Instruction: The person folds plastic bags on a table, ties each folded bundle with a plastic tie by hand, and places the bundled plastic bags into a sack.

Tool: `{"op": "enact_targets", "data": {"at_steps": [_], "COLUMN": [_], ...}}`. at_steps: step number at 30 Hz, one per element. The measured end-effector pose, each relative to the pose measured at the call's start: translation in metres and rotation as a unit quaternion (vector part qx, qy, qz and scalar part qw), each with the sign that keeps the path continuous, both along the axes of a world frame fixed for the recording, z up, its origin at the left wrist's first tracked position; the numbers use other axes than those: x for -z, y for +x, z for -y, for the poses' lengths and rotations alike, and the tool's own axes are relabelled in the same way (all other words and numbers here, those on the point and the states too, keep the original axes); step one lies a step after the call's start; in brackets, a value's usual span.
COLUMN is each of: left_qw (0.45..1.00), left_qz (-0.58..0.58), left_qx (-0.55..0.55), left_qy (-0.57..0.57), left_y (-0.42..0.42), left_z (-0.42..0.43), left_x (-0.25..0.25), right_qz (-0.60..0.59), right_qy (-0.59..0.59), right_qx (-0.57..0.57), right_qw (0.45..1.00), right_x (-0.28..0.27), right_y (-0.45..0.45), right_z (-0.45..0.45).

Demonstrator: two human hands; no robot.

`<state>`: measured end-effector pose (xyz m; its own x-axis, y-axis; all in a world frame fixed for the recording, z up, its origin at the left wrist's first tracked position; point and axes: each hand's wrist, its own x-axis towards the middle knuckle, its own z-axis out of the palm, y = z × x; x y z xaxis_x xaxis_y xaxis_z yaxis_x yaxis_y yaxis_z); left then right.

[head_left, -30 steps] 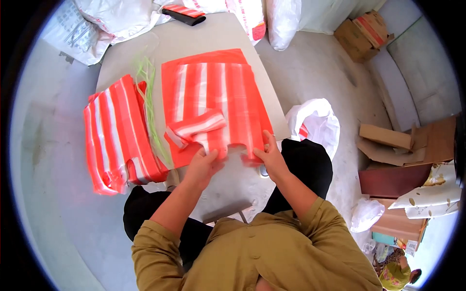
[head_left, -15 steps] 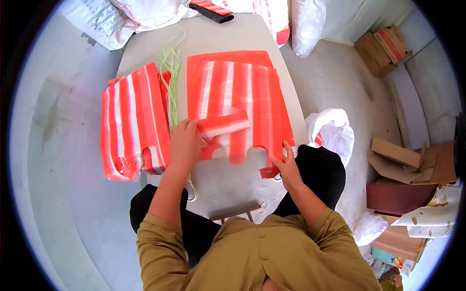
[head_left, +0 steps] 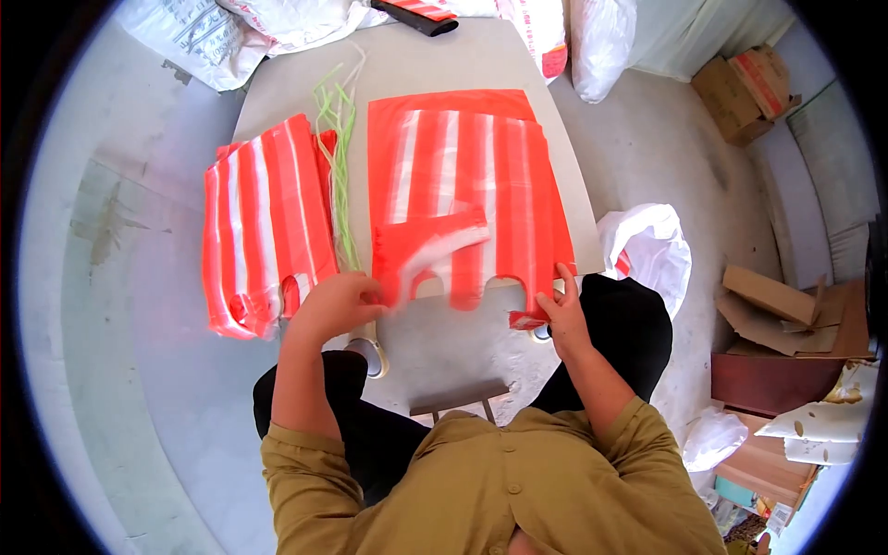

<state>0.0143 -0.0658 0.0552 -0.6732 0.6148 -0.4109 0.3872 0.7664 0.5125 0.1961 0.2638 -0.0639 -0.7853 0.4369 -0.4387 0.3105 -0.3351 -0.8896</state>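
A flat stack of red-and-white striped plastic bags [head_left: 472, 176] lies before me, its cut-out handles hanging over the table's near edge. My left hand [head_left: 340, 305] has its fingers curled together at the left handle, which is partly blurred. Above that handle, a striped strip of the top bag is folded over to the right. On the opposite side, my right hand [head_left: 566, 314] pinches the right handle between thumb and fingers. Left of the stack sits a thick folded bundle of striped bags [head_left: 264, 222], with green plastic strings [head_left: 338, 166] lying between the two.
White sacks [head_left: 305, 23] and a striped roll [head_left: 416, 14] lie along the far edge of the table [head_left: 319, 65]. An open white bag [head_left: 661, 245] stands right of my knee. Cardboard boxes [head_left: 740, 92] and an opened carton [head_left: 795, 314] are on the right.
My left hand has moved down and slightly left, from the folded strip to the lower left handle. The right hand stays on its handle. The whole view has shifted slightly.
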Motion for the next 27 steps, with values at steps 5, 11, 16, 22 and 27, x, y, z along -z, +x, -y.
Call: {"op": "enact_targets", "data": {"at_steps": [5, 11, 16, 22, 27], "left_qw": [0.993, 0.960, 0.957, 0.970, 0.981], "left_qz": [0.058, -0.243, -0.276, -0.213, -0.156], "left_qx": [-0.035, -0.039, 0.015, -0.029, -0.011], "left_qy": [0.099, 0.136, 0.086, 0.111, 0.113], "left_y": [-0.006, -0.014, -0.020, -0.019, -0.016], "left_z": [0.008, -0.036, -0.067, -0.072, -0.049], "left_x": [0.003, 0.045, 0.062, 0.057, 0.045], "right_qz": [-0.019, -0.029, -0.031, -0.027, -0.024], "right_qy": [-0.005, -0.009, -0.021, -0.035, -0.017], "right_qx": [0.002, 0.013, 0.025, 0.022, 0.023], "right_qw": [1.000, 0.999, 0.999, 0.999, 0.999], "right_x": [0.007, 0.008, 0.008, -0.001, 0.002], "right_y": [0.002, 0.000, 0.000, -0.002, -0.004], "right_z": [-0.001, 0.000, 0.000, 0.001, 0.000]}}
